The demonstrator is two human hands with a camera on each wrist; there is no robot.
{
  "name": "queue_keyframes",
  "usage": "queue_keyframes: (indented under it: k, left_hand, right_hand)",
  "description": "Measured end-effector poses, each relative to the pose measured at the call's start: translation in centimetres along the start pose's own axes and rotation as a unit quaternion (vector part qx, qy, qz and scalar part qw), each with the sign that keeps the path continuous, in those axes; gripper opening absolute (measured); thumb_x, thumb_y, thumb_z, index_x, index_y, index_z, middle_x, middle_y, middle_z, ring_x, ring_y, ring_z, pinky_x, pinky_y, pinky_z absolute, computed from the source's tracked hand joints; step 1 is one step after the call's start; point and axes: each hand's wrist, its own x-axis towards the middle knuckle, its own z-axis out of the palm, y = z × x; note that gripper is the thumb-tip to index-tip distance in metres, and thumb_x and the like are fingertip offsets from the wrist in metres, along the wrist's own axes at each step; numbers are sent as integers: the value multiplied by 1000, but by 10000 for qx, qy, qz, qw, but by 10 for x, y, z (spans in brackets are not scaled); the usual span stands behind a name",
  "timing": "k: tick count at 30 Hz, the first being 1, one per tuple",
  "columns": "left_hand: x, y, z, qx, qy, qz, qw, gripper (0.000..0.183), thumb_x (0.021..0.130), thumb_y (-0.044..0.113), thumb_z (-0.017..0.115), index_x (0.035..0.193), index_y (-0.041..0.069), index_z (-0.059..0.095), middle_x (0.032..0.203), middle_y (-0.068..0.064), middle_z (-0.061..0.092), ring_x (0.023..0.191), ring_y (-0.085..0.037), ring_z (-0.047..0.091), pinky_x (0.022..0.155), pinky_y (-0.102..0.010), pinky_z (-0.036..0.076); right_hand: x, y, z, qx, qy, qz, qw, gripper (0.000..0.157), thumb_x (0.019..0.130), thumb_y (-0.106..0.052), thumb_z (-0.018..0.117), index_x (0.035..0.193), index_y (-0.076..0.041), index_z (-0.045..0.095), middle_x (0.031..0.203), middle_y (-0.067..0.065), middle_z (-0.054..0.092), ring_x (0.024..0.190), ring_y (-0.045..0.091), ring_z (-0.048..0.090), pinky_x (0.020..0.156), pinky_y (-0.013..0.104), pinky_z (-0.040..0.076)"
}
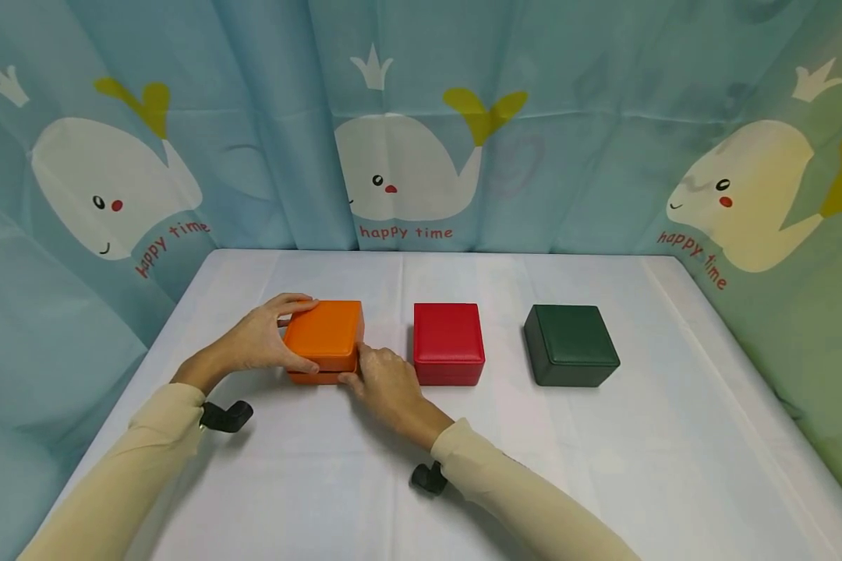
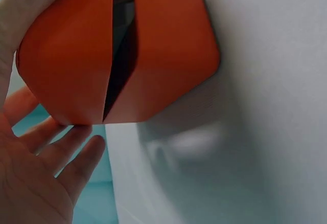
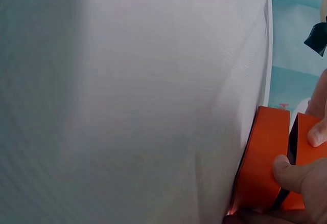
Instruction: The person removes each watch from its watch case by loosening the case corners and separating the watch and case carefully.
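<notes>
An orange hinged box (image 1: 326, 331) sits on the left part of the white table, its lid (image 2: 69, 55) lifted a little from the base (image 2: 176, 45). A dark gap shows between the two halves in both wrist views. My left hand (image 1: 260, 339) grips the lid from the left, thumb at the front and fingers at the back. From the right, my right hand (image 1: 393, 386) holds the base, with its thumb (image 3: 288, 174) on the front wall close to the gap. The box's inside is mostly hidden.
Just right of my right hand stands a closed red box (image 1: 449, 335). Farther right is a closed dark green box (image 1: 574, 339). A blue curtain (image 1: 281, 156) with printed whales hangs behind the table (image 1: 309, 483) and along its sides.
</notes>
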Motion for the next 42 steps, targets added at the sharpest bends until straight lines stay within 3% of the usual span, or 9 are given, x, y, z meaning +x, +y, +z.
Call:
queue_keyframes:
  k: [13,23,36,42]
  left_hand:
    - [9,2,-13,-22,-193,-109,9998,101,64,41,97,146,1,53,149,-15,46,127,-36,49,102,-55,46]
    - [16,5,-22,-224,-552,-371,9975,97,70,40,94,149,4,51,153,-18,41,126,-42,49,100,-57,47]
    - [23,6,-31,-339,-895,-432,9945,91,74,38,92,147,1,52,148,-23,47,126,-42,52,97,-52,49]
    - [27,8,-36,-447,-1037,-567,9920,90,74,37,92,147,1,53,145,-22,51,124,-39,53,97,-50,49]
  right_hand:
    - [2,-5,0,-542,-270,95,9981,52,93,-39,74,130,-2,66,83,5,71,79,20,68,63,36,58]
    - [1,-10,0,-1279,-181,-38,9916,58,97,-40,69,138,1,61,122,7,71,97,21,68,74,37,60]
    - [-1,-16,3,-2520,-138,-613,9657,48,99,-36,65,130,1,68,120,9,70,96,19,68,70,28,59]
    - [0,-15,4,-2651,119,-767,9611,46,99,-35,66,127,1,70,115,8,72,90,17,68,67,26,59]
